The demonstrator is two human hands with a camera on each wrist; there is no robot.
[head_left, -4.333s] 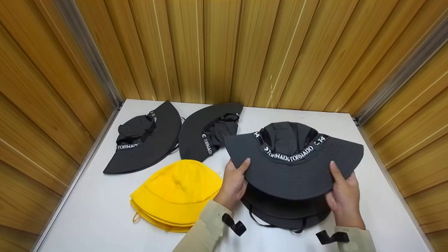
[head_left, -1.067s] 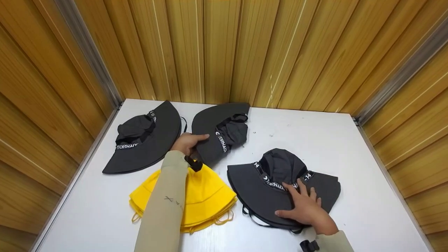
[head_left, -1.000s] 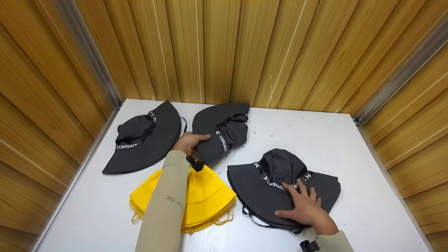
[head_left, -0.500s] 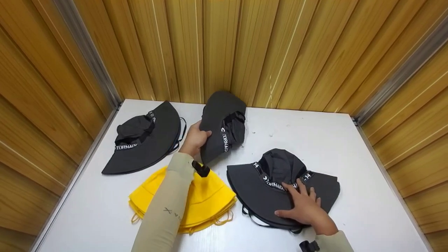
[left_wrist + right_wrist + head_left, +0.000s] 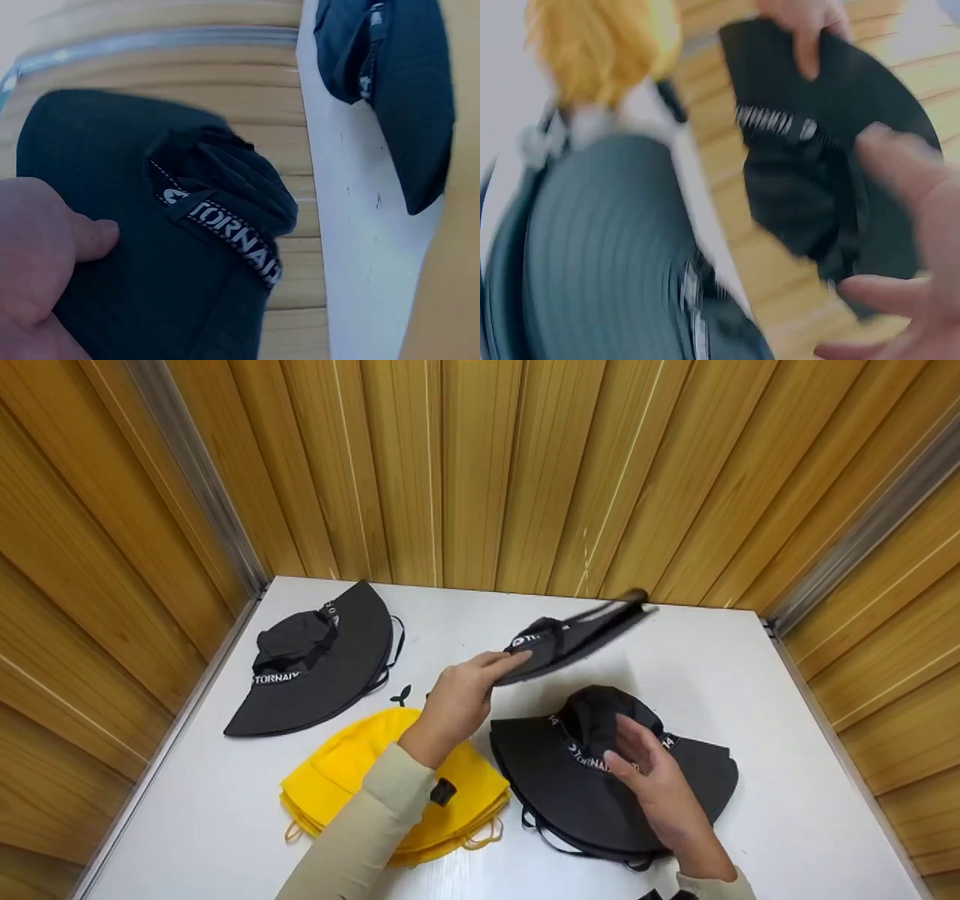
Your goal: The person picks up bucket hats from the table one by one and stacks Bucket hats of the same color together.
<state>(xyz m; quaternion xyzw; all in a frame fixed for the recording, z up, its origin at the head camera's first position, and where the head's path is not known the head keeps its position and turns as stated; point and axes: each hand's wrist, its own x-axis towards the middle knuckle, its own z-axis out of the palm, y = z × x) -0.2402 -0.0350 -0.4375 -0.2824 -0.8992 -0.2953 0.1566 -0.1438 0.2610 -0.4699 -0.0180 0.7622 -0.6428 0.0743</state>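
Observation:
My left hand (image 5: 454, 706) pinches the brim of a dark grey bucket hat (image 5: 586, 642), thumb on top. This hat is lifted and tilted, seen nearly edge-on in the head view. In the left wrist view the white "TORNADO" band and crumpled crown of the held hat (image 5: 124, 165) show. My right hand (image 5: 666, 791), fingers spread and holding nothing, hovers over a stack of dark grey bucket hats (image 5: 551, 802) at the front right. In the right wrist view its fingers reach close to the held hat (image 5: 870, 90). Black chin cords hang from the stack's lower edge.
A stack of yellow bucket hats (image 5: 330, 772) lies at front left, partly under my left forearm, with a small green sprout (image 5: 401, 697) behind it. Another dark bucket hat (image 5: 349, 675) rests at the back left of the white table (image 5: 187, 810). Wood-patterned walls (image 5: 472, 472) enclose three sides.
My left hand has lifted the dark bucket hat off its spot at the back and swung it rightward, turning it edge-on. My right hand has come up off the dark stack.

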